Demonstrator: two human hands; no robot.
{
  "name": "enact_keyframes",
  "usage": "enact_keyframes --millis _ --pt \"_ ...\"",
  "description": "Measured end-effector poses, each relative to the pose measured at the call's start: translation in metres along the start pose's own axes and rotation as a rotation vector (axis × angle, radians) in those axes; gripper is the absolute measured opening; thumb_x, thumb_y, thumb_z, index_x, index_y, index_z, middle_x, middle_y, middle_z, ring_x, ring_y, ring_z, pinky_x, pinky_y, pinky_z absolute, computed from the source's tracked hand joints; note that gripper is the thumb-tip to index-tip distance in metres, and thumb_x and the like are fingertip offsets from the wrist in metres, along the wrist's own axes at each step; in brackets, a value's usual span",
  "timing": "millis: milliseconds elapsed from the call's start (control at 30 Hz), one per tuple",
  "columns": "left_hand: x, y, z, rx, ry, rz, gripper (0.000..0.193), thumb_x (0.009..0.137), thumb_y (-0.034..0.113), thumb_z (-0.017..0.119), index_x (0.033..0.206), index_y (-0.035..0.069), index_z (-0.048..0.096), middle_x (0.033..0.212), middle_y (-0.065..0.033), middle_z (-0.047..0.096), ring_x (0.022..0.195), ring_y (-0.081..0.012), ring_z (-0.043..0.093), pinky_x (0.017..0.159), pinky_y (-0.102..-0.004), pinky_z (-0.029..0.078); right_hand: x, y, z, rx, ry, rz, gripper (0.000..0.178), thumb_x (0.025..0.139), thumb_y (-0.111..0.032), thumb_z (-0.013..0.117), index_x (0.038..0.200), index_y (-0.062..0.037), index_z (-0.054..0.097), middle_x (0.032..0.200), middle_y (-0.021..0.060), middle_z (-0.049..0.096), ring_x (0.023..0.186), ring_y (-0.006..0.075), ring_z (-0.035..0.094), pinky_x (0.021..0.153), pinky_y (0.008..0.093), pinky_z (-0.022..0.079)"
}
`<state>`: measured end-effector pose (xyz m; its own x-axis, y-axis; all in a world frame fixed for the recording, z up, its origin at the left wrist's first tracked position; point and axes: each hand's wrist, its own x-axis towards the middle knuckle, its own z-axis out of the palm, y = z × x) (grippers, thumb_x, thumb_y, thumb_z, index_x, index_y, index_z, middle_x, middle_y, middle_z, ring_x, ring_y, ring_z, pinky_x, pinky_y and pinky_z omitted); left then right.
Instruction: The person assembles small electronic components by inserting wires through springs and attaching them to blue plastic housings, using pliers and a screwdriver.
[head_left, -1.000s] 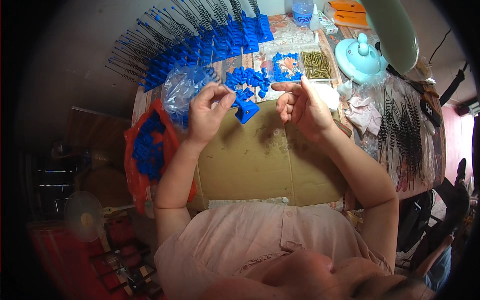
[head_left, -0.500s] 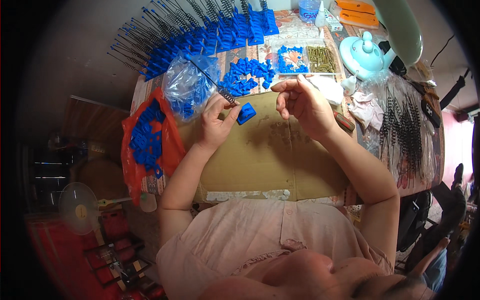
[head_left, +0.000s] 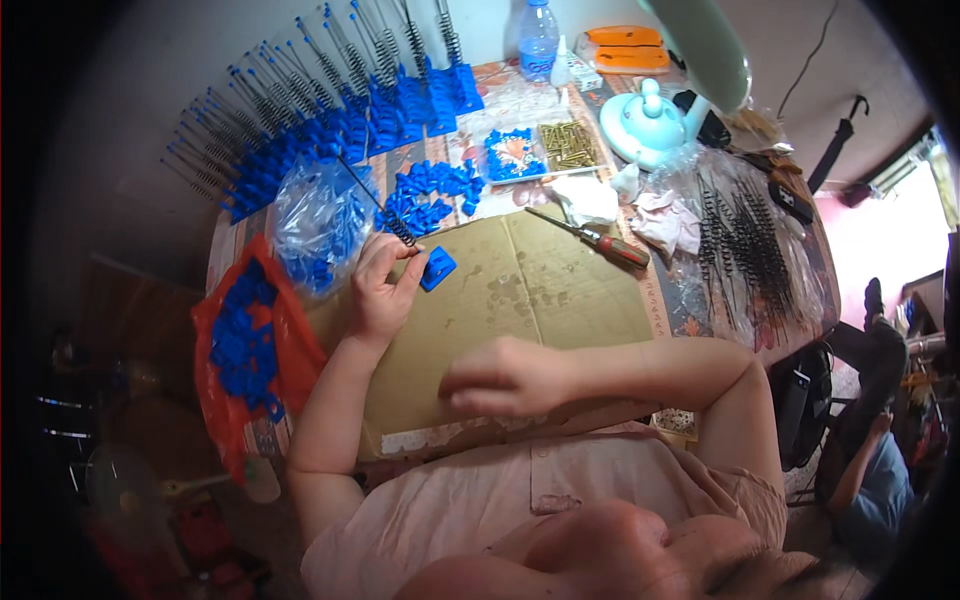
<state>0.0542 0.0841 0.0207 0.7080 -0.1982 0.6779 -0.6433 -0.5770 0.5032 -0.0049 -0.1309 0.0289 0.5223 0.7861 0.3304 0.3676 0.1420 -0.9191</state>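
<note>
My left hand [head_left: 384, 292] is closed on the lower end of a black coil spring [head_left: 399, 228] over the left part of the cardboard sheet [head_left: 470, 330]. The spring's thin rod slants up and to the left. At its foot, beside my fingertips, is a blue plastic base [head_left: 437, 268]. My right hand [head_left: 510, 377] is low over the near part of the cardboard, blurred by motion, so its fingers cannot be made out. A screwdriver [head_left: 625, 252] with a red and grey handle lies at the cardboard's far right corner.
Blue bases with upright springs [head_left: 350, 125] line the far left. A red bag [head_left: 300, 345] of blue parts lies left, loose blue pieces [head_left: 425, 190] behind my left hand. A tray [head_left: 515, 181] holds small blue parts and brass screws. Bagged springs [head_left: 745, 240] and a lamp [head_left: 645, 130] are right.
My right hand has come down from near the tray to the near part of the cardboard, uncovering the screwdriver. My left hand keeps hold of the spring. The whole view has shifted.
</note>
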Motion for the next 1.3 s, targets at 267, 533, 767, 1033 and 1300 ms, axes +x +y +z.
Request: enact_keyframes --millis 267,533,767,1033,1300 --pt "0.001 0.003 -0.003 0.001 -0.038 0.037 0.011 0.077 -0.001 0.070 0.080 0.001 0.059 0.077 -0.0106 0.058 0.075 -0.0282 0.056 0.068 -0.0353 0.045 -0.008 0.019 0.020 -0.199 -0.296 -0.203 0.019 0.086 -0.017 0.063 0.098 -0.0023 0.063 0.084 0.0147 0.062 0.078 0.0356 0.061 0.068 0.0449 0.048" --pt "-0.004 0.008 -0.004 -0.029 -0.081 -0.068 0.010 0.078 0.000 0.069 0.085 0.001 0.062 0.082 -0.0114 0.061 0.081 -0.0301 0.058 0.075 -0.0372 0.046 -0.009 0.020 0.017 -0.125 -0.276 -0.201 0.020 0.083 -0.016 0.063 0.097 -0.0023 0.063 0.086 0.0161 0.064 0.081 0.0375 0.062 0.070 0.0464 0.048" --pt "-0.005 0.005 -0.004 -0.001 -0.082 -0.077 0.012 0.077 -0.001 0.069 0.085 0.002 0.061 0.082 -0.0109 0.060 0.080 -0.0298 0.057 0.074 -0.0381 0.045 -0.006 0.020 0.014 -0.111 -0.286 -0.208 0.019 0.083 -0.015 0.063 0.097 -0.0020 0.063 0.086 0.0162 0.063 0.081 0.0373 0.061 0.071 0.0467 0.048" --pt "-0.005 0.008 -0.003 0.006 -0.075 -0.043 0.011 0.078 -0.001 0.068 0.085 0.002 0.060 0.083 -0.0108 0.060 0.080 -0.0299 0.057 0.074 -0.0380 0.045 -0.008 0.023 0.018 -0.097 -0.263 -0.223 0.018 0.083 -0.014 0.063 0.096 -0.0023 0.063 0.086 0.0158 0.064 0.081 0.0372 0.061 0.071 0.0465 0.048" --pt "-0.012 0.002 -0.004 0.028 -0.102 -0.068 0.008 0.083 -0.001 0.065 0.091 0.001 0.063 0.090 -0.0092 0.062 0.086 -0.0232 0.060 0.079 -0.0318 0.047 -0.009 0.023 0.016 -0.137 -0.286 -0.224 0.020 0.082 -0.014 0.063 0.098 -0.0025 0.062 0.088 0.0153 0.064 0.083 0.0369 0.061 0.072 0.0462 0.048"
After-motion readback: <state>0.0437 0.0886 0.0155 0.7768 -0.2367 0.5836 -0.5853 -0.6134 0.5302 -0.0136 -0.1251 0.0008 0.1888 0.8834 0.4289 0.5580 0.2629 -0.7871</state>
